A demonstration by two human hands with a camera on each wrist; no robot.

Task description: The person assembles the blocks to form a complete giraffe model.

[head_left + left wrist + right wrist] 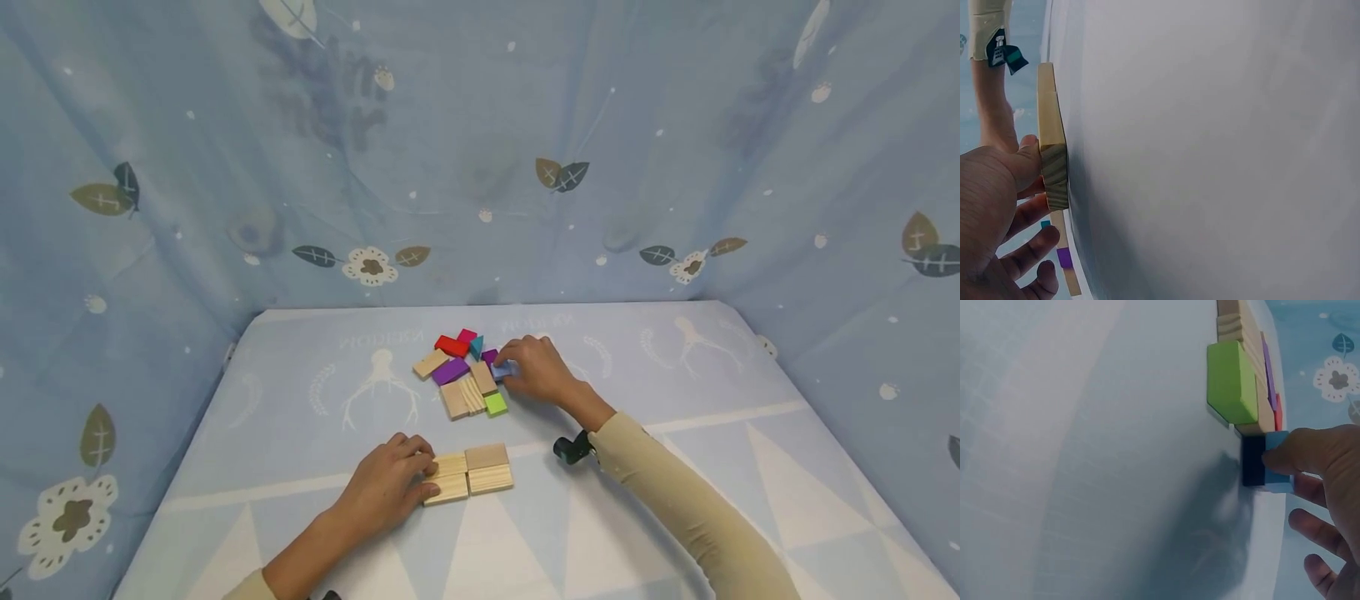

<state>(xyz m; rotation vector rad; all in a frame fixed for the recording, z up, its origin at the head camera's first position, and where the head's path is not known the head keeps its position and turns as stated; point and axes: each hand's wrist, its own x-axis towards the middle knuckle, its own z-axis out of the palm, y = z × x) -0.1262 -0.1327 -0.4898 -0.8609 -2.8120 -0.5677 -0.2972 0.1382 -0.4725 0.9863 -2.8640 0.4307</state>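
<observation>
My right hand reaches to the right side of a loose group of blocks. Its thumb and a finger pinch a blue block, whose near side looks dark. That block sits close beside a bright green block. Nearer to me, my left hand is at the left end of several plain wooden blocks laid flat in two rows. In the left wrist view its thumb touches the top edge of the wooden blocks, while the other fingers are spread and loosely bent.
In the group lie a purple block, a red block, a teal triangular block, a magenta block and several plain wooden ones. A patterned cloth covers the table. Blue curtains hang behind and at both sides.
</observation>
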